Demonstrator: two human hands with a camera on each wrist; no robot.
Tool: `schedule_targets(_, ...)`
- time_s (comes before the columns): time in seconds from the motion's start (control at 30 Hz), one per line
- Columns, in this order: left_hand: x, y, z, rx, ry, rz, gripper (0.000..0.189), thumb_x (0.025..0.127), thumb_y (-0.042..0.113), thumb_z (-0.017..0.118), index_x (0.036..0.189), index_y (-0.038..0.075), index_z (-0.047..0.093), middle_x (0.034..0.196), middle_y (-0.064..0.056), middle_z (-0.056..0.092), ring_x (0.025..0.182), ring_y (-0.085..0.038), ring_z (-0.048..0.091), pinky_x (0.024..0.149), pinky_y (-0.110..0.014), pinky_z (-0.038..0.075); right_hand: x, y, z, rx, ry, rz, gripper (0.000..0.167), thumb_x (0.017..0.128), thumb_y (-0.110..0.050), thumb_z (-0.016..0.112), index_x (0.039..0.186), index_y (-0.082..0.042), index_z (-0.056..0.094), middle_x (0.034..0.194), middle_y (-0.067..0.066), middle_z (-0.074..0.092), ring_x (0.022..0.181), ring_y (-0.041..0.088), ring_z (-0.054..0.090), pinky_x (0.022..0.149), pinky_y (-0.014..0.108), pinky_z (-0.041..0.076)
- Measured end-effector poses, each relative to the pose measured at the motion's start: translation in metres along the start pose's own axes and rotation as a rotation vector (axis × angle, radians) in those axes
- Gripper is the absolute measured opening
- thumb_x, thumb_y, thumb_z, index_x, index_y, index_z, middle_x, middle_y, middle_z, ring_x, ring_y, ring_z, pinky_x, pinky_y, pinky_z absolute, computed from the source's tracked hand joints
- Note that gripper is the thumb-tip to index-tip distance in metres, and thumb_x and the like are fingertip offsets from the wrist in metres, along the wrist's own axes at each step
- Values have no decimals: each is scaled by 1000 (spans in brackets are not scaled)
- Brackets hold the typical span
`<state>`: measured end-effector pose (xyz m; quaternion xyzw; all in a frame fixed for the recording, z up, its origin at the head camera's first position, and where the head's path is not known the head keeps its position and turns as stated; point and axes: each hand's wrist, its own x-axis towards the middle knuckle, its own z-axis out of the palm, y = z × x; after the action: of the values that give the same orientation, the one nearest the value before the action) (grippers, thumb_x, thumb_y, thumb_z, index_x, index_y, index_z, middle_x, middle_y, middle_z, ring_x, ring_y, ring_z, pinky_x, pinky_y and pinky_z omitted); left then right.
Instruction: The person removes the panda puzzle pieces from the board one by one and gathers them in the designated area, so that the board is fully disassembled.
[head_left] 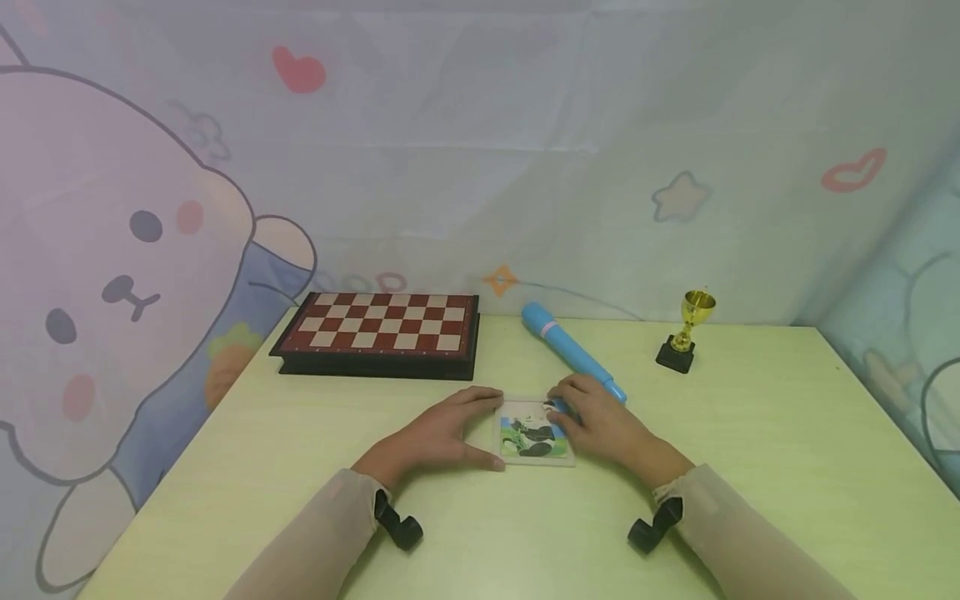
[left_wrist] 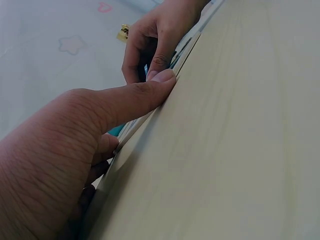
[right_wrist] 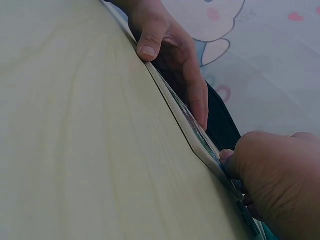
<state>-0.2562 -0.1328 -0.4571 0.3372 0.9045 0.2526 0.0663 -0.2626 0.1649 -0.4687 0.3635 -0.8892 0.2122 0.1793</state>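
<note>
A small panda picture puzzle lies in a pale frame on the table, in the middle of the head view. My left hand holds the frame at its left side, thumb at the near corner and fingers at the far one. In the left wrist view the left thumb presses against the frame's edge. My right hand is over the upper right corner, pinching a puzzle piece with dark and blue print. The curled fingers partly hide that piece.
Behind the left hand lies a red-and-white chessboard box. A blue capped stick lies slantwise just beyond the right hand. A gold trophy cup on a black base stands at the back right. A printed cloth hangs behind the table.
</note>
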Motion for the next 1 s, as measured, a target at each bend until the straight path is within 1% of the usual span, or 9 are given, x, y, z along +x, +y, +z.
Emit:
schedule_targets(0.17, 0, -1, 0, 7, 1, -2, 104, 72, 79, 70, 155, 22, 41, 159, 13, 32, 146, -14, 30, 116, -42, 32, 0, 0, 0, -2, -7, 16, 24, 94, -22, 73, 111, -6, 70, 112, 7, 62, 107, 26, 58, 93, 43, 51)
schedule_targets(0.3, 0, -2, 1, 6, 5, 4, 104, 72, 78, 70, 155, 22, 41, 159, 12, 32, 146, -14, 30, 116, -42, 32, 0, -1, -1, 0, -8, 14, 22, 94, -22, 73, 110, -7, 71, 111, 8, 62, 106, 26, 58, 92, 43, 51)
schedule_targets(0.43, 0, -3, 2, 12, 14, 7, 104, 73, 78, 71, 155, 22, 42, 159, 13, 32, 146, -14, 30, 116, -42, 32, 1, -3, -2, 10, 6, 7, 21, 93, -20, 74, 109, -6, 71, 110, 8, 63, 105, 26, 59, 92, 44, 51)
schedule_targets(0.6, 0, -1, 2, 1, 4, 7, 104, 73, 77, 72, 155, 21, 42, 159, 11, 32, 146, -15, 31, 116, -43, 33, 1, -5, -4, 5, 26, -20, 22, 92, -18, 75, 108, -4, 71, 108, 10, 63, 102, 28, 59, 88, 44, 52)
schedule_targets(0.77, 2, 0, -1, 16, 24, 18, 102, 74, 75, 72, 155, 20, 42, 159, 11, 33, 145, -14, 32, 116, -42, 32, 3, -6, -5, -2, 50, -38, 22, 92, -13, 75, 109, -1, 70, 108, 13, 61, 99, 28, 59, 87, 44, 52)
schedule_targets(1.0, 1, -1, 1, -2, 3, -7, 103, 73, 77, 72, 155, 23, 41, 159, 14, 31, 146, -14, 30, 116, -43, 32, 3, -9, -5, -3, -7, 21, 24, 94, -15, 72, 112, 1, 68, 111, 14, 60, 102, 29, 58, 89, 45, 51)
